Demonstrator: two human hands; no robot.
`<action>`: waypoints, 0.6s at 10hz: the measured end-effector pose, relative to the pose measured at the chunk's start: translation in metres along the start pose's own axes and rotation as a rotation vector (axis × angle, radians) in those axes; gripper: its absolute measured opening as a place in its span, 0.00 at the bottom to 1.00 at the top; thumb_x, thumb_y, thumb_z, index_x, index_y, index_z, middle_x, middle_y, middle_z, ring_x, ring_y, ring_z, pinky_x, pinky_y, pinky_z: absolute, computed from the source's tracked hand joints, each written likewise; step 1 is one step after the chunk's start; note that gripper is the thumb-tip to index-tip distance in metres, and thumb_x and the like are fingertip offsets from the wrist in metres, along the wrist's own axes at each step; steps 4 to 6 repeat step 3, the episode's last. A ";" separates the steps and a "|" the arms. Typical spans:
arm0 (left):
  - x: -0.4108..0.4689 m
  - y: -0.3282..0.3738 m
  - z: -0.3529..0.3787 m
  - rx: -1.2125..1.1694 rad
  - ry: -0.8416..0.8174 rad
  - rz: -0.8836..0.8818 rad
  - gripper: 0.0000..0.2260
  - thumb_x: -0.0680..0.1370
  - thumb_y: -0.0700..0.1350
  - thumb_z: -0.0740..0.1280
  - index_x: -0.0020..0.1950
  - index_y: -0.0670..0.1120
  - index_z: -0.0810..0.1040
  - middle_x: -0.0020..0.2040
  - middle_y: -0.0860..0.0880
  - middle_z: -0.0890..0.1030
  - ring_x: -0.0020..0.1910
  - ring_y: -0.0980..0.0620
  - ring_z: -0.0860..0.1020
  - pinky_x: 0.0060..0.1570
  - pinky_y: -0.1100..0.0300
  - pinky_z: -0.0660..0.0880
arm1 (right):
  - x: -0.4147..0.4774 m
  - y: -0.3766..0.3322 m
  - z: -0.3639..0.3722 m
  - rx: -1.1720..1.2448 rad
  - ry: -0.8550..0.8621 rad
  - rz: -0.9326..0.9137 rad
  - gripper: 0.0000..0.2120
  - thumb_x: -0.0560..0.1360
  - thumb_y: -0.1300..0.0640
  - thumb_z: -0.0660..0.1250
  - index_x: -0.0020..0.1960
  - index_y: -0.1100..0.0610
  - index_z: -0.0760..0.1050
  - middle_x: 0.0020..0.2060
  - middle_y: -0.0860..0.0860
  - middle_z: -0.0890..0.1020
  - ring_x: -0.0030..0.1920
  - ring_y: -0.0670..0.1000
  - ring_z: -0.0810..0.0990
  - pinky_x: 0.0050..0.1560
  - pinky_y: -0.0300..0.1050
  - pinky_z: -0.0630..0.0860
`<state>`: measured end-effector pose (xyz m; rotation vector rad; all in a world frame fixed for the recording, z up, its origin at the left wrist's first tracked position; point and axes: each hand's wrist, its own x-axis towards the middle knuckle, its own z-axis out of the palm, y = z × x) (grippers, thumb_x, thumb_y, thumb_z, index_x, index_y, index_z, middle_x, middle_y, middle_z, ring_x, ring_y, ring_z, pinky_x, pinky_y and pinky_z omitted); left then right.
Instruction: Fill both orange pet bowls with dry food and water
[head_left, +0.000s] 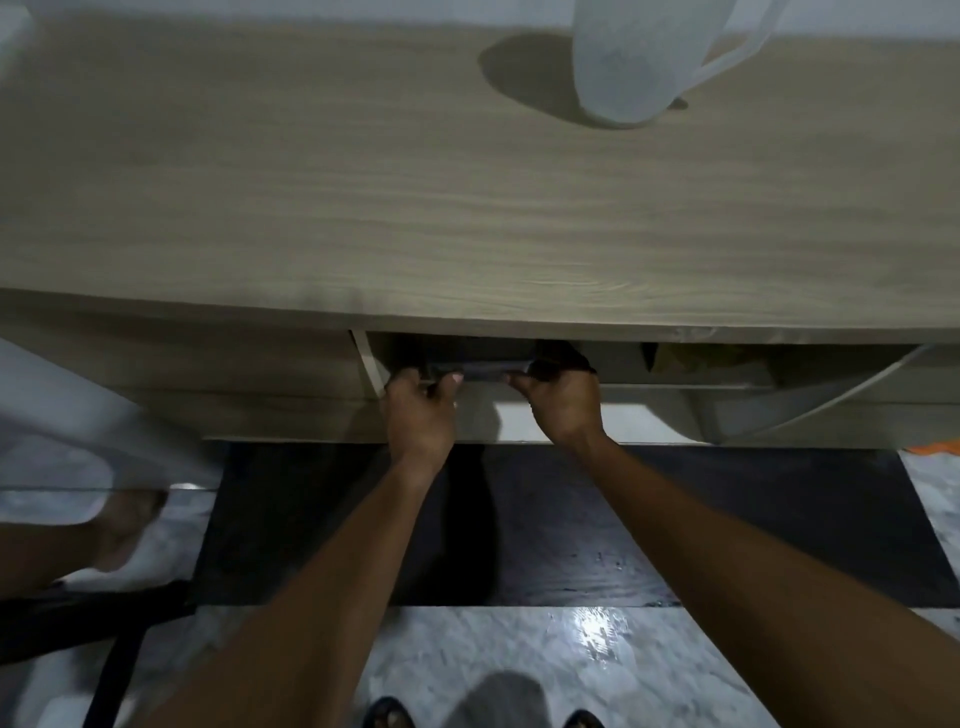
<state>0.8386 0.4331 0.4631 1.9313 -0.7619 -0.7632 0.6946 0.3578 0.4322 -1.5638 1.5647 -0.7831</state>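
Both hands at centre frame, reaching under the front edge of the light wood-grain cabinet top (415, 208). Left hand (418, 415) and right hand (563, 405) each clamp one end of a flat dark grey object (480, 370) held between them at the mouth of the open cabinet compartment; fingers curled over its near edge, thumbs on top. Object is blurred and in shadow, can't tell what it is. Both forearms run down to the bottom of the frame.

Compartment interior is dark. To the right in the same opening, something crumpled and yellowish-brown (691, 358), too dim to identify. Pale open cabinet door (810, 402) swung out at centre right; a thin white strip (370, 364) stands just left of the left hand.

Below the hands, a black rectangular floor mat (571, 519) on glossy grey marble-pattern floor (519, 665). A dark-sandalled foot (387, 716) at the bottom edge.

Upper right: translucent white plastic pitcher with handle (634, 57) on the cabinet top, casting an oval shadow to its left.

Orange pet bowls: only a small orange sliver (935, 448) shows at the right edge, on the floor beyond the mat; can't tell if it's a bowl. No dry food identifiable.

Left side: blurred white shape (78, 415), another person's bare foot (124, 525), black stool frame (104, 618) at lower left.
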 end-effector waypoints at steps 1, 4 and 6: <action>0.001 0.001 0.001 0.000 0.010 0.009 0.10 0.78 0.43 0.72 0.42 0.40 0.75 0.40 0.44 0.78 0.42 0.48 0.76 0.36 0.67 0.64 | 0.001 0.004 0.006 0.038 0.018 -0.006 0.22 0.66 0.59 0.82 0.35 0.47 0.68 0.30 0.45 0.74 0.36 0.52 0.76 0.45 0.51 0.77; -0.020 0.007 -0.013 0.021 -0.078 -0.024 0.15 0.78 0.49 0.72 0.55 0.39 0.74 0.58 0.39 0.80 0.60 0.42 0.78 0.50 0.63 0.71 | -0.025 -0.001 -0.004 0.057 -0.011 0.140 0.27 0.66 0.47 0.81 0.60 0.56 0.79 0.55 0.55 0.84 0.56 0.56 0.82 0.59 0.54 0.79; -0.020 0.007 -0.013 0.021 -0.078 -0.024 0.15 0.78 0.49 0.72 0.55 0.39 0.74 0.58 0.39 0.80 0.60 0.42 0.78 0.50 0.63 0.71 | -0.025 -0.001 -0.004 0.057 -0.011 0.140 0.27 0.66 0.47 0.81 0.60 0.56 0.79 0.55 0.55 0.84 0.56 0.56 0.82 0.59 0.54 0.79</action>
